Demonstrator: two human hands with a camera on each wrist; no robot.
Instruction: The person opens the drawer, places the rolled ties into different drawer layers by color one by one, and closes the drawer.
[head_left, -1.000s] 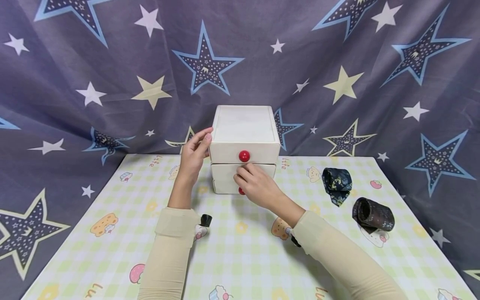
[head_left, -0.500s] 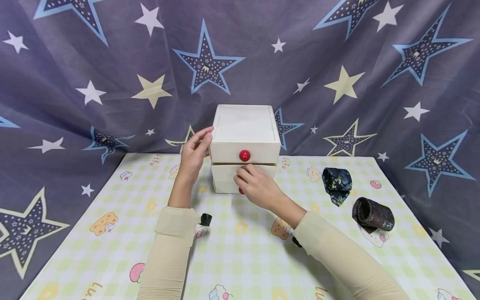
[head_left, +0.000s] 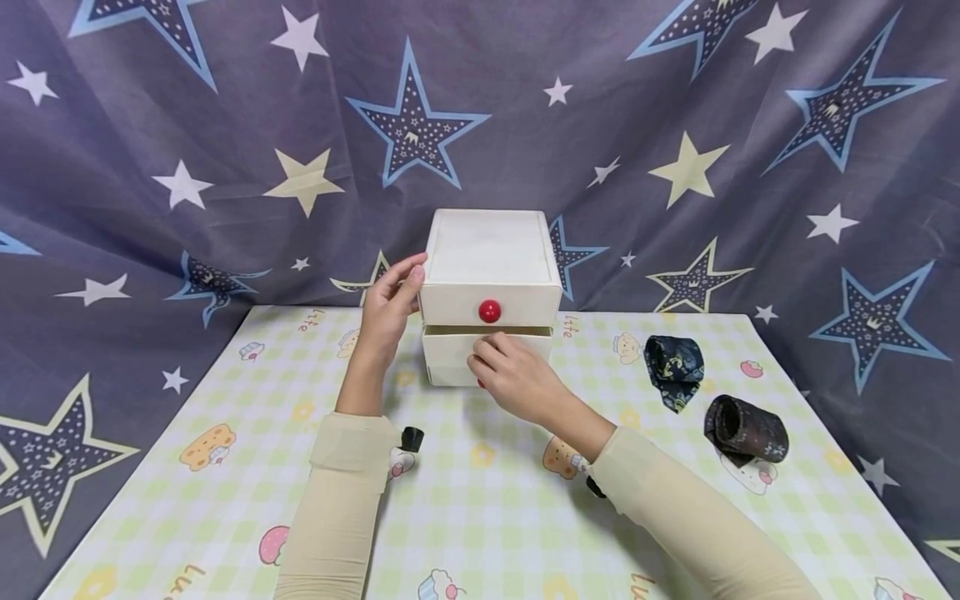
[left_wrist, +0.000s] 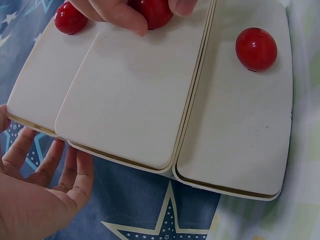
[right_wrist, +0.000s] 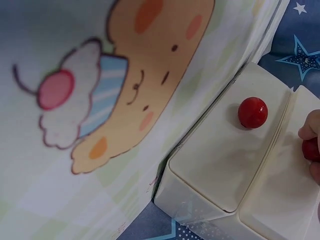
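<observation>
A small white drawer cabinet [head_left: 491,246] with three drawers stands at the back of the table. Between finger and thumb, my right hand [head_left: 517,379] pinches the red knob [left_wrist: 152,14] of the middle drawer [left_wrist: 130,90]. That drawer stands slightly out, with a dark gap along its upper edge; what lies inside is hidden. The top drawer's red knob [head_left: 490,311] and the bottom drawer's red knob [left_wrist: 256,49] are untouched. My left hand [head_left: 385,312] rests its extended fingers against the cabinet's left side near the top.
To the right on the checked tablecloth [head_left: 480,517] lie a rolled dark blue patterned necktie [head_left: 678,362] and a rolled dark brown one [head_left: 753,429]. A star-patterned curtain [head_left: 480,158] hangs close behind the cabinet.
The middle drawer has come forward a little, and the gap above its front has widened. My right hand has moved slightly toward me with the knob; the left hand has stayed put.
</observation>
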